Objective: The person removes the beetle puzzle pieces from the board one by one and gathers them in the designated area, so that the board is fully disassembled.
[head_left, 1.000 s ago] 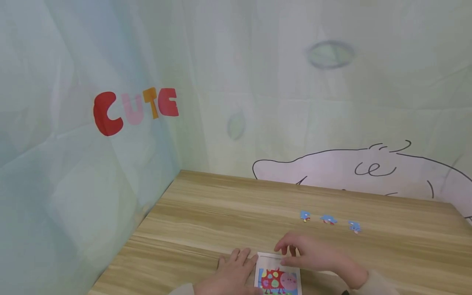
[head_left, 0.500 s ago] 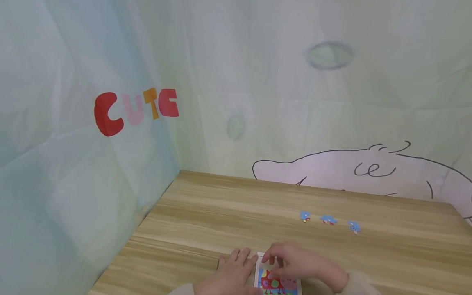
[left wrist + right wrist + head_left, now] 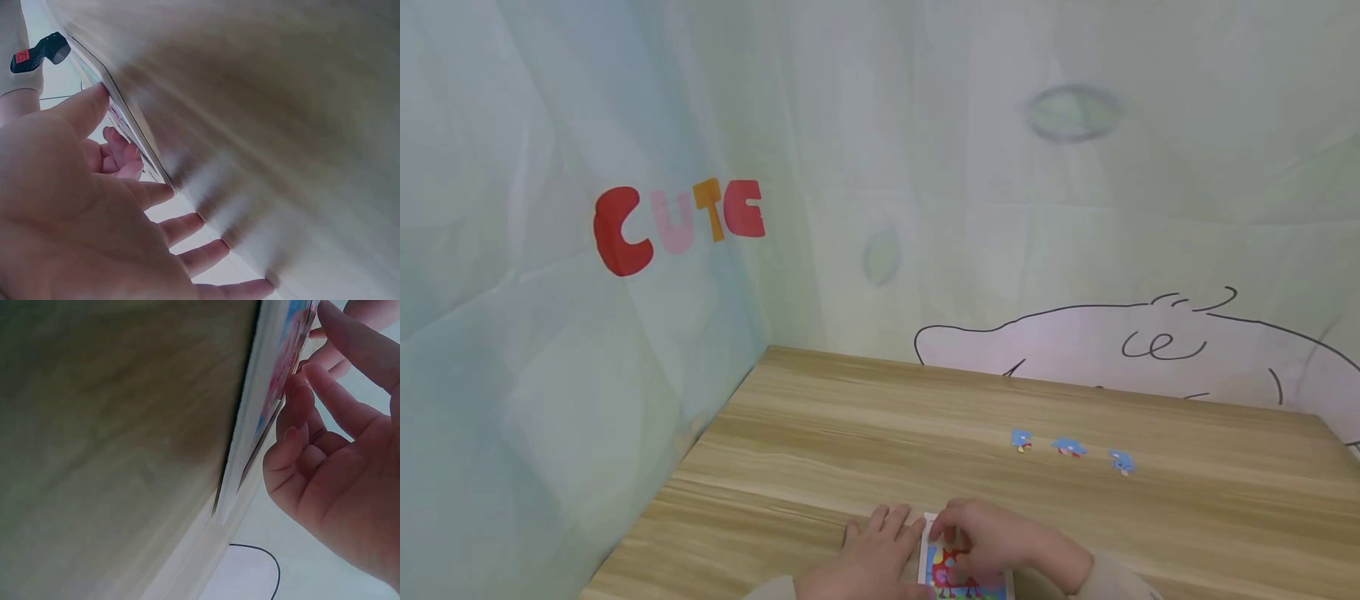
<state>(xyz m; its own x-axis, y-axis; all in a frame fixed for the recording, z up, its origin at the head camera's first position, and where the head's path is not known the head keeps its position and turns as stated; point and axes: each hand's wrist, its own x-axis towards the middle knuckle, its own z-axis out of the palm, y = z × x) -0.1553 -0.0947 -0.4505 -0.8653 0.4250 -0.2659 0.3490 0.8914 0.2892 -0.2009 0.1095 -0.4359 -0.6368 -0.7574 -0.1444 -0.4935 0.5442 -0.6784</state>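
Left hand spread flat, touching puzzle board, right hand bent over it, grip unclear, 3 blue pieces nearer worktop's far edge

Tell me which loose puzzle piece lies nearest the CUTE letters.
The left-end puzzle piece of the three; the middle piece and right-end piece lie farther right, away from the letters.

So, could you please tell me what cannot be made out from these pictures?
Head view: much of the puzzle is hidden by the right hand; its near edge is cut off by the frame's bottom.
Head view: the prints on the three pieces are too small to read.
Right wrist view: the puzzle is steeply angled and fingers overlap, so whether the right hand pinches a piece is unclear.
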